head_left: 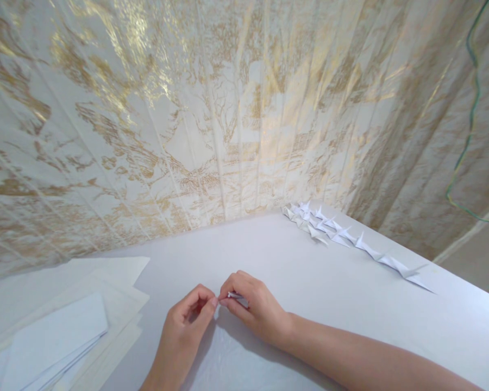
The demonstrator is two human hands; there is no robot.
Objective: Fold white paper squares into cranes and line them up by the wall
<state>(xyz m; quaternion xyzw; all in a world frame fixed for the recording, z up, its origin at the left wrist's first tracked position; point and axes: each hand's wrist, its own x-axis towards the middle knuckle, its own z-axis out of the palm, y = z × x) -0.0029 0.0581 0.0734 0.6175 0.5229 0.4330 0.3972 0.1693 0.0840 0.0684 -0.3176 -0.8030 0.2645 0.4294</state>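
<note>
Over the white table (269, 255), my left hand (189, 315) and my right hand (255, 304) meet at the fingertips. A small, narrow piece of folded paper (238, 296) shows between the thumb and forefinger of my right hand, mostly covered by the fingers. My left thumb and forefinger pinch together at its tip, by the right fingertips. Beyond my right hand, several white folded paper cranes (326, 222) sit nested in rows, their points sticking up. One row of cranes (385, 260) stretches along the right edge of the table.
At the left lie loose cream sheets (122, 274) with a stack of white paper (61, 326) on top. A white and gold patterned curtain (187, 136) hangs behind the table. A green cord (470, 108) dangles at the far right, past the table's edge.
</note>
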